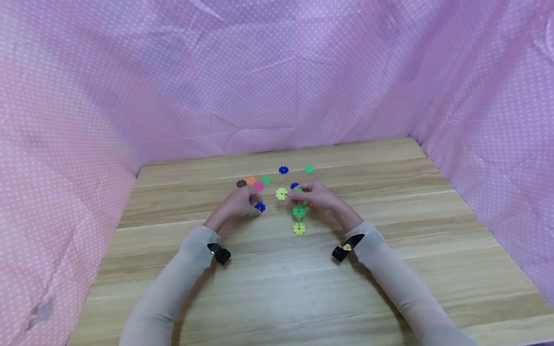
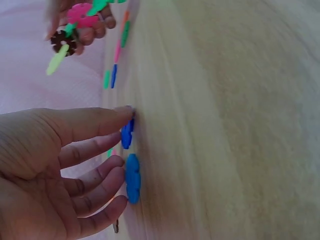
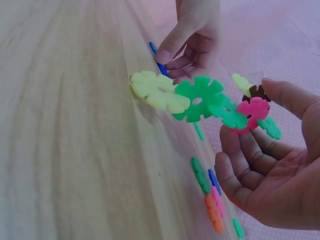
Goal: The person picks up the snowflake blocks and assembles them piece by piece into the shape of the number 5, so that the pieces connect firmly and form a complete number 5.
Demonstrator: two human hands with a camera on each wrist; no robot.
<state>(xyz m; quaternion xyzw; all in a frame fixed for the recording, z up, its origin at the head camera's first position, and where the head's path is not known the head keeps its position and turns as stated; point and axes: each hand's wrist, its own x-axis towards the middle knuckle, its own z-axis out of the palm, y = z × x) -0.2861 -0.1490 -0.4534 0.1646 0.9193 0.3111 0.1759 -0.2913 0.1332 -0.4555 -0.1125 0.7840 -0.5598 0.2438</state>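
Note:
In the head view, my left hand (image 1: 239,202) is low over the table, thumb and fingertips at a dark blue notched snowflake disc (image 1: 259,207). The left wrist view shows that blue disc (image 2: 128,134) pinched at the thumb tip, with a lighter blue disc (image 2: 133,178) beside the lower fingers. My right hand (image 1: 319,196) holds up a chain of interlocked snowflake discs. Its fingers grip around the pink disc (image 3: 252,107) and brown disc (image 3: 257,93). From there, green discs (image 3: 200,99) and a pale yellow disc (image 3: 159,91) extend away from the palm; another yellow disc (image 3: 241,84) juts from the brown one.
Loose discs lie on the wooden table (image 1: 268,288) beyond the hands: brown (image 1: 241,183), orange (image 1: 251,180), pink (image 1: 258,186), green (image 1: 266,180), blue (image 1: 283,170) and another green disc (image 1: 309,169). A pink dotted cloth (image 1: 277,96) hangs around the back and sides.

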